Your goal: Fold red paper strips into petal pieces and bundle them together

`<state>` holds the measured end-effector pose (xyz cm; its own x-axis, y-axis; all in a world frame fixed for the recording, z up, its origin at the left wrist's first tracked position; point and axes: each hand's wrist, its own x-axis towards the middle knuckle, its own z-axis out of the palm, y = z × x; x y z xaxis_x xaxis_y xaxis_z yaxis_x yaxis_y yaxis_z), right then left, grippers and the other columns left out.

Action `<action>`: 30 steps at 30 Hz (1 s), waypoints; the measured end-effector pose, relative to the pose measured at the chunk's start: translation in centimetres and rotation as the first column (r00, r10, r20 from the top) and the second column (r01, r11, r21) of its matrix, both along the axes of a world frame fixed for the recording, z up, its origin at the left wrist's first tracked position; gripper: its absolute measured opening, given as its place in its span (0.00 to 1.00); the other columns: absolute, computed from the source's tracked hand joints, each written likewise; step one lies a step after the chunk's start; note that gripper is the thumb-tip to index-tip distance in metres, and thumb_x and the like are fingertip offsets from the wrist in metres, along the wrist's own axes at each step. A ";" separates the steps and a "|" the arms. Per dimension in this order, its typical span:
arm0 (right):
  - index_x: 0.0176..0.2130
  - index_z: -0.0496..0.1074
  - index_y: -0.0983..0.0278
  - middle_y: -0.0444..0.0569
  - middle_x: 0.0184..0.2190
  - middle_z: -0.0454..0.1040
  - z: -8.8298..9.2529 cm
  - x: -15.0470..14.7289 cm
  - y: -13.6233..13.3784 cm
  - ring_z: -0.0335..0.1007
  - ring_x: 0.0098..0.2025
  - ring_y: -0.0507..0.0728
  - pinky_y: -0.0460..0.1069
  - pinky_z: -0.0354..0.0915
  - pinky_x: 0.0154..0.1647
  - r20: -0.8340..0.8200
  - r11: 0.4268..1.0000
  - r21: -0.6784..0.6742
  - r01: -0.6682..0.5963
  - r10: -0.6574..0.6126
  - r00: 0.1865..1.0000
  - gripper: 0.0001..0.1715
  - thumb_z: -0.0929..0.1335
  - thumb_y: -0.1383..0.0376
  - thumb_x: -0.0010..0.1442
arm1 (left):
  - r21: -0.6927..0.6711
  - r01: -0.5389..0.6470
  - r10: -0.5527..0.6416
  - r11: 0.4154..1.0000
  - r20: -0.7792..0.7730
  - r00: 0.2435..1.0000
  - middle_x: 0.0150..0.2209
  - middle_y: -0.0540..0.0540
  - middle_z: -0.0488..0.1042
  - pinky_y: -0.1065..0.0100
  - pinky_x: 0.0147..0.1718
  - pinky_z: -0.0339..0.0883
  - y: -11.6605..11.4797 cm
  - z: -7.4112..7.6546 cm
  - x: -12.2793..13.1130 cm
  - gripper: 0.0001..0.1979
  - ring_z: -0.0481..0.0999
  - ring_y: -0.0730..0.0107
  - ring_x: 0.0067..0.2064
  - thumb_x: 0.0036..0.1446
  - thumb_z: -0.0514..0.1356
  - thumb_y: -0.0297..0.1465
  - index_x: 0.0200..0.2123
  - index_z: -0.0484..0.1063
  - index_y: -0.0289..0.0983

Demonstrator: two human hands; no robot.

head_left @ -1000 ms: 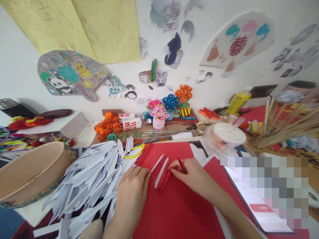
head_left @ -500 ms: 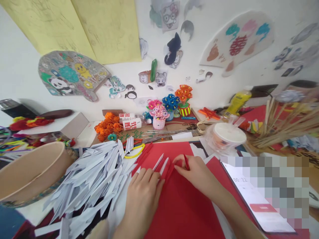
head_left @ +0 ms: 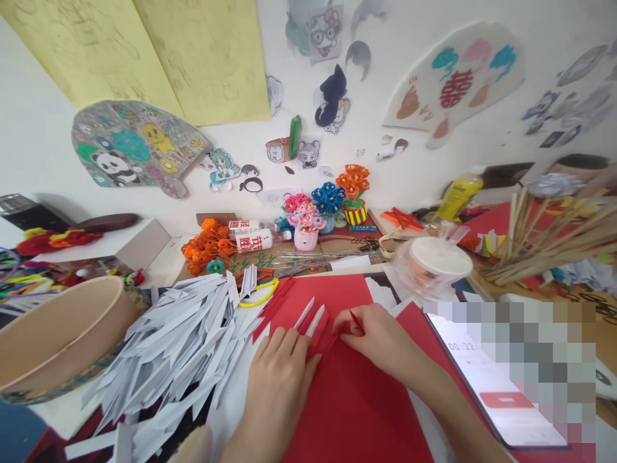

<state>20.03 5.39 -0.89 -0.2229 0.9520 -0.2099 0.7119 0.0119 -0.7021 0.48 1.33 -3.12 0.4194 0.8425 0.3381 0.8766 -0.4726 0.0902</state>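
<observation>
A large red sheet [head_left: 357,411] lies before me. My left hand [head_left: 277,370] rests on it, fingers curled over a folded red paper piece [head_left: 324,337]. Two white pointed paper strips [head_left: 315,320] stick out past its fingertips. My right hand [head_left: 369,331] is closed on the right, thumb and forefinger pinched at the folded paper's edge. A thin pointed red piece [head_left: 355,320] juts up between its fingers; most of it is hidden, and its kind is unclear. Narrow red strips [head_left: 277,301] lie beyond my left hand.
A heap of folded white paper strips [head_left: 173,347] spreads at the left, beside a round basket [head_left: 62,334]. Yellow-handled scissors [head_left: 260,294] lie behind. A phone [head_left: 501,386] showing a timer is at the right, near a lidded cup [head_left: 441,257]. Potted craft flowers [head_left: 306,225] stand by the wall.
My right hand has closed its thumb and forefinger, lowering slightly towards the folded paper; the red piece in it has tilted left. My left hand stays nearly in place.
</observation>
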 end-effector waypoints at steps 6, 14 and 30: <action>0.30 0.80 0.60 0.43 0.22 0.71 -0.6 1.3 0.4 0.67 0.28 0.55 0.47 0.56 0.30 0.023 0.999 0.030 0.018 -0.018 1.000 0.13 0.66 0.73 0.50 | -0.011 -0.008 0.008 1.000 -0.015 1.000 0.32 0.46 0.75 0.61 0.32 0.66 0.0 -0.2 0.2 0.02 0.74 0.58 0.34 0.58 0.61 0.27 0.36 0.73 0.38; 0.43 0.79 0.60 0.40 0.22 0.68 -0.6 2.6 0.8 0.67 0.27 0.54 0.47 0.60 0.30 -0.122 0.999 0.005 0.041 -0.040 0.992 0.17 0.69 0.66 0.52 | 0.006 0.019 -0.019 1.000 0.028 0.999 0.30 0.46 0.75 0.62 0.31 0.67 -0.3 -0.5 0.4 0.07 0.74 0.59 0.32 0.60 0.56 0.24 0.33 0.72 0.39; 0.32 0.73 0.65 0.46 0.24 0.75 -0.9 2.0 0.6 0.71 0.24 0.55 0.47 0.62 0.27 -0.165 0.996 -0.077 0.051 -0.063 0.984 0.08 0.65 0.63 0.57 | -0.074 -0.158 0.168 0.985 0.149 0.975 0.31 0.47 0.75 0.62 0.35 0.65 0.6 0.9 -1.5 0.10 0.75 0.61 0.35 0.66 0.53 0.31 0.33 0.72 0.40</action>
